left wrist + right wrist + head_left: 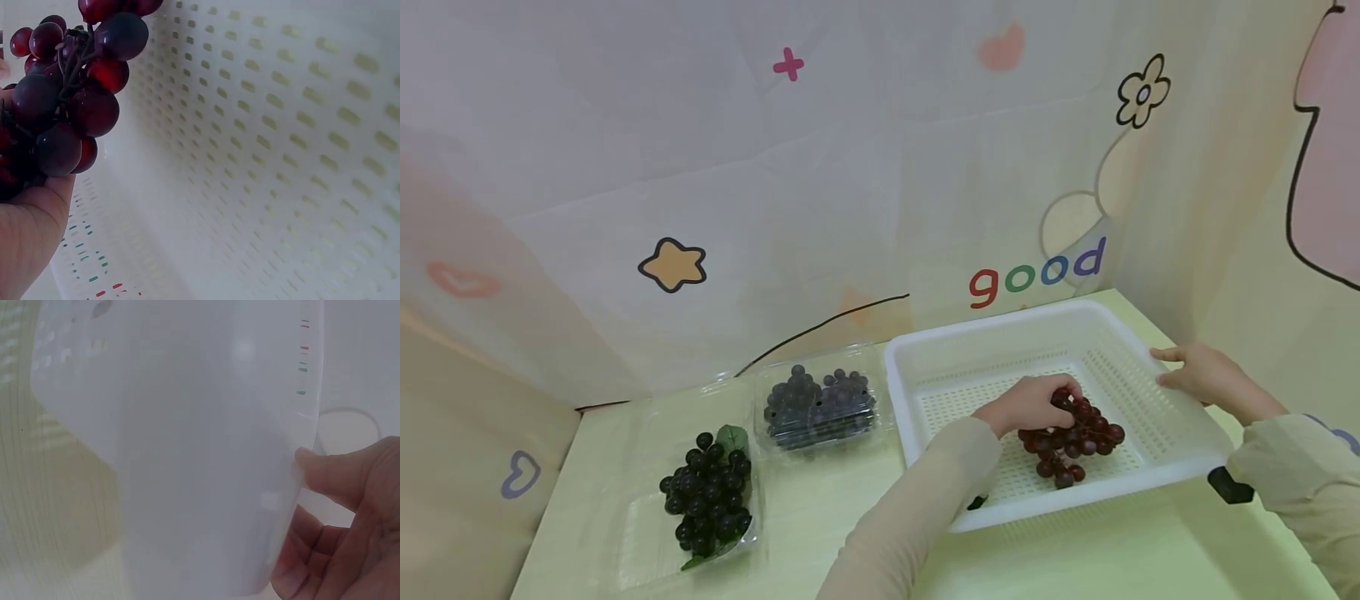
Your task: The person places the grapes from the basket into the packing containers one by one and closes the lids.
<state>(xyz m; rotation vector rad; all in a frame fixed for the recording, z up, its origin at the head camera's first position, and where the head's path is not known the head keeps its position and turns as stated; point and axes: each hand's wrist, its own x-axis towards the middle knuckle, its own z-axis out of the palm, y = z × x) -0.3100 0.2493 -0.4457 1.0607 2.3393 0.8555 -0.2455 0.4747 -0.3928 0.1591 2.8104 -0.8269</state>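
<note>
A white plastic basket (1000,328) with slotted walls and base stands at the right of the table. Inside it is a bunch of red grapes (1093,437), held by my left hand (1033,406) near its upper end. In the left wrist view the grapes (75,112) rest against the palm and hide most of the fingers. My right hand (1213,382) grips the basket's right rim. The right wrist view shows that thumb on one side of the basket wall (206,456) and the curled fingers on the other.
Left of the basket, a clear plastic box (880,367) contains dark grapes. Further left and nearer, a bunch of black grapes (703,496) with green leaves lies in an open clear container (647,542). A printed cloth (820,192) hangs behind the table.
</note>
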